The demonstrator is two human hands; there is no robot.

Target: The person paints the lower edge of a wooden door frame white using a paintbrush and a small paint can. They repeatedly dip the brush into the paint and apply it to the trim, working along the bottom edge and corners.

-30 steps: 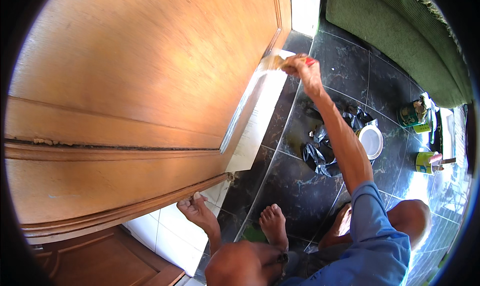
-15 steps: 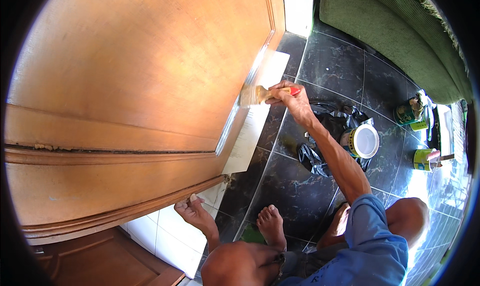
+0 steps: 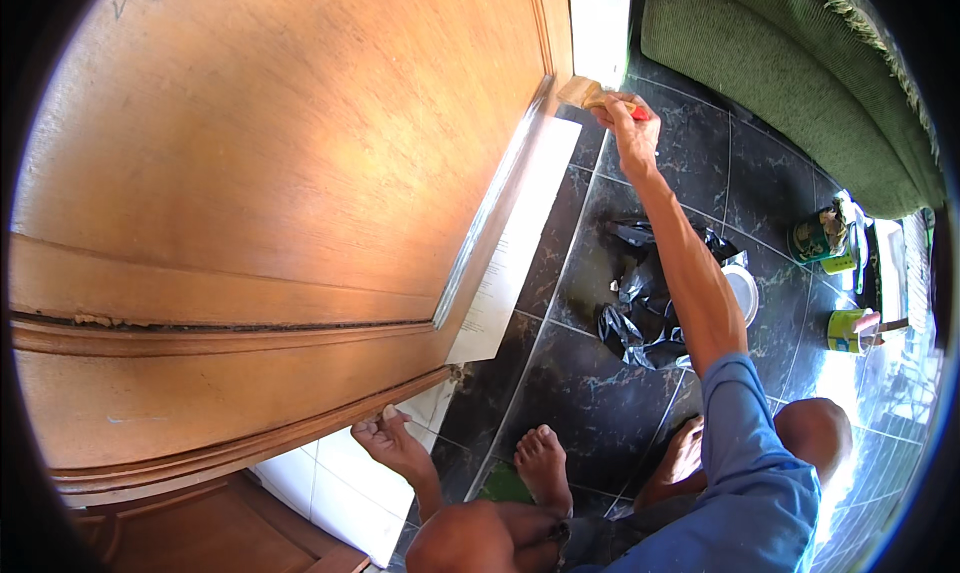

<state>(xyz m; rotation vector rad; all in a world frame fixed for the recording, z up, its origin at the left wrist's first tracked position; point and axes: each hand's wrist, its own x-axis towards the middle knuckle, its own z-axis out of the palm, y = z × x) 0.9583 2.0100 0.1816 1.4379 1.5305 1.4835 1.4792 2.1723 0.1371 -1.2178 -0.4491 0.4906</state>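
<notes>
The wooden door [image 3: 270, 163] is the largest thing here, spreading left of the grip, which sits level with the far end of its panel moulding. Beneath and to the right of the grip runs the dark tiled floor [image 3: 585, 403], and the green ribbed upholstery [image 3: 770, 93] stands right of it and beyond. A white sheet of paper [image 3: 520, 238] lies nearer the body than the grip and left of it, along the door's edge. Farther toward the knees, a crumpled black plastic bag [image 3: 635, 313] rests below the grip, with a pale open can [image 3: 743, 291] beside it, partly hidden by the forearm. A lime-green tin [image 3: 846, 331] stands well apart, to the right.

The right hand [image 3: 634, 138] closes around the handle of a flat paintbrush [image 3: 597, 97]. The brush's long axis points left and slightly away from the body, bristles toward the door; whether they touch it cannot be told. The glossy moulding strip [image 3: 495, 198] lies left of the grip, slanting back toward the body. The left hand [image 3: 398, 451], far nearer the body, has curled fingers at the door's edge; whether they pinch it is unclear.
</notes>
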